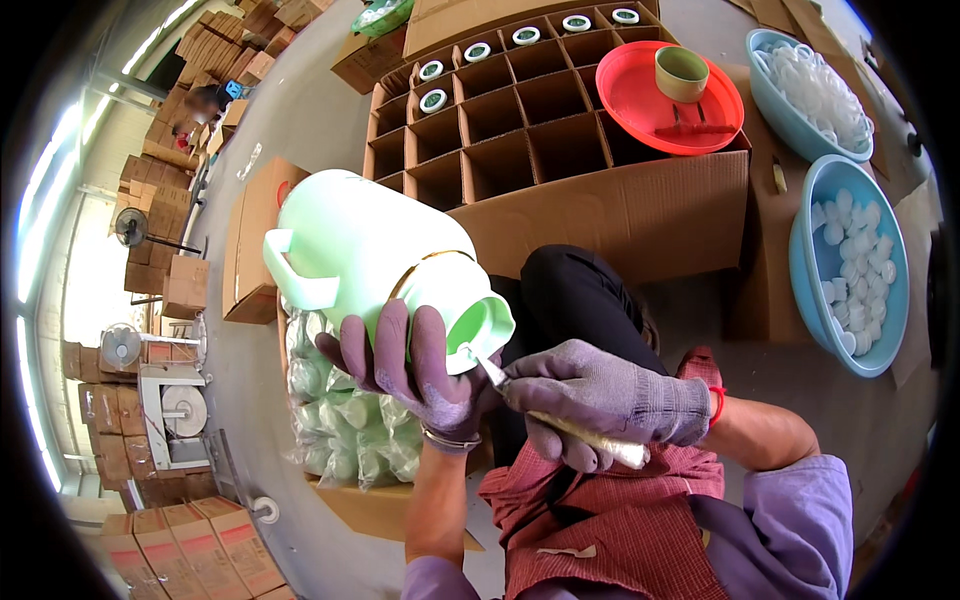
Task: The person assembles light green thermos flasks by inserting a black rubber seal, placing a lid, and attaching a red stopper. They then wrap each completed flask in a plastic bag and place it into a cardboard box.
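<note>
A pale green jug (370, 225) with a side handle and a gold band lies tilted, its open mouth toward me. My left hand (420, 360), in a grey-purple glove, supports it from below near the neck, fingers spread along its side. My gloved right hand (610, 395) is closed around a slim tool (490, 372) with a narrow pale tip, which looks like a small knife. That tip meets the lower rim of the jug's mouth. A whitish wrapped piece (590, 440) sticks out below the right fingers, probably the tool's handle.
A divided carton (600, 220) with several lidded items stands ahead. On it rests a red tray (620, 90) with a green cup (682, 75). Blue basins (812, 290) of white caps and clear rings (815, 95) sit right. A box of bagged green jugs (355, 435) stands left.
</note>
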